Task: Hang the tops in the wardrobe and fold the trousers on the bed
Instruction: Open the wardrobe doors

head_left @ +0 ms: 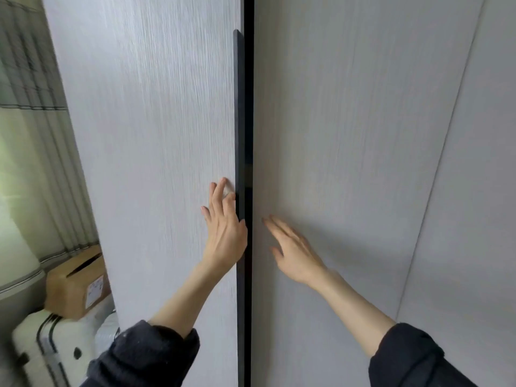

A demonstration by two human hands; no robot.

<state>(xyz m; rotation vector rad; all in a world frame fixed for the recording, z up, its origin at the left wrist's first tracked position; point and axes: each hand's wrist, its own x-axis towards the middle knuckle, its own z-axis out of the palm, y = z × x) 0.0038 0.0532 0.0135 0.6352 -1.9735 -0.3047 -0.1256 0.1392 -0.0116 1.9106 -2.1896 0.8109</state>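
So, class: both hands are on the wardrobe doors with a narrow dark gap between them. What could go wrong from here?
1. The left hand lies along the dark handle strip with its thumb at the gap; the thumb could get pinched.
2. The right hand lies flat on the right door, gripping nothing, so it may slip.

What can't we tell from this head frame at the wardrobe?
- Wardrobe interior: hidden behind the left door and right door; only a dark gap shows.
- Tops, trousers, bed: none in frame.
- Left hand: thumb sits at the dark handle strip; whether it hooks behind is unclear.
- Right hand: contact with the door not resolvable.
- Label on cardboard box: too small and blurred.
- White suitcase: cut off by the edge.
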